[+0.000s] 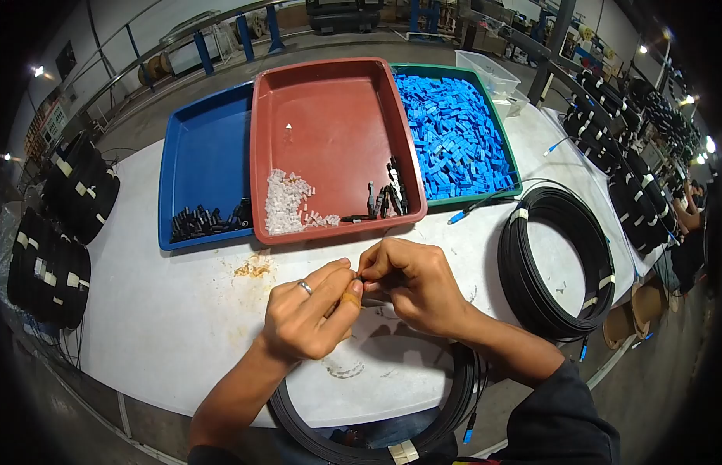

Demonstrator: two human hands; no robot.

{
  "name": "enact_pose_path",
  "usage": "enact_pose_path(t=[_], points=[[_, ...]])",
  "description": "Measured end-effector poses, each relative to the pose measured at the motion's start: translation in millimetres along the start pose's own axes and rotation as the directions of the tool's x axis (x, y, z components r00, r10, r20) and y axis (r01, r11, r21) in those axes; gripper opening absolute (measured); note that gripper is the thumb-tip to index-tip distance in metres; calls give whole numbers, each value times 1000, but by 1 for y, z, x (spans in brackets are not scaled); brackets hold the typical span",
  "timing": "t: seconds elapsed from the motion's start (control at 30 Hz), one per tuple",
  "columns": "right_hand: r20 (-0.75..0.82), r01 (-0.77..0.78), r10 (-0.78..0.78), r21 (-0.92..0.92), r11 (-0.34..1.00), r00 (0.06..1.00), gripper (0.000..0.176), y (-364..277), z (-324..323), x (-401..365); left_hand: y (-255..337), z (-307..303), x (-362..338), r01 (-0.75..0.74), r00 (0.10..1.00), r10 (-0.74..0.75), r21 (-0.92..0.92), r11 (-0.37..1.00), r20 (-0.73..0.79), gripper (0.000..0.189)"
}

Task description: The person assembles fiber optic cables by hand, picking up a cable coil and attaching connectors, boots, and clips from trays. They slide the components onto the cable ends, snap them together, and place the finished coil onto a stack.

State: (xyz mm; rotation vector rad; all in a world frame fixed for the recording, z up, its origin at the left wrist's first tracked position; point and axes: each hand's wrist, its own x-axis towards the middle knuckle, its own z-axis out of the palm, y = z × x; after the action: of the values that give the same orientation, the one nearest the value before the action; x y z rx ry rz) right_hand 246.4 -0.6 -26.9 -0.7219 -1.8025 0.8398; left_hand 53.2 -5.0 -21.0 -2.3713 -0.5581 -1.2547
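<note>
I can read no writing anywhere in front of me. The white tape bands (520, 215) on the cable coil (559, 263) at right look too small to tell, and the red tray (338, 116) at upper centre shows no legible mark.

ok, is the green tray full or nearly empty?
Full: blue connector housings cover the green tray almost wall to wall; hardly any of its floor shows.

Silver-ringed left hand (310, 314), dark sleeves (559, 418)

Blue tray (206, 147), clear bin (489, 74), stacked coils (78, 190)
</note>
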Motion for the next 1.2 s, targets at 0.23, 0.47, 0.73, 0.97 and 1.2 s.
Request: enact_pose_path(t=[0.23,0.47,0.73,0.97,1.2], points=[[26,-34,41,-228,973,999,34,2,-6,0,-9,-2,3,456,889,-410,-315,832,203,39],[113,-190,223,-245,951,968,58,9,-19,-5,7,-87,-44,704,707,-696,-212,678,124,74],[149,-242,301,-323,915,942,73,7,-22,-10,166,-155,-123,910,-92,-927,-348,-227,363,71],[156,-260,401,-544,797,903,73,0,-11,-1,216,-115,-105,398,-28,-809,-736,-548,587,79],[42,-93,127,-462,882,991,59,-20,-1,28,191,-125,-86,249,-5,-931,-901,-355,365,98]])
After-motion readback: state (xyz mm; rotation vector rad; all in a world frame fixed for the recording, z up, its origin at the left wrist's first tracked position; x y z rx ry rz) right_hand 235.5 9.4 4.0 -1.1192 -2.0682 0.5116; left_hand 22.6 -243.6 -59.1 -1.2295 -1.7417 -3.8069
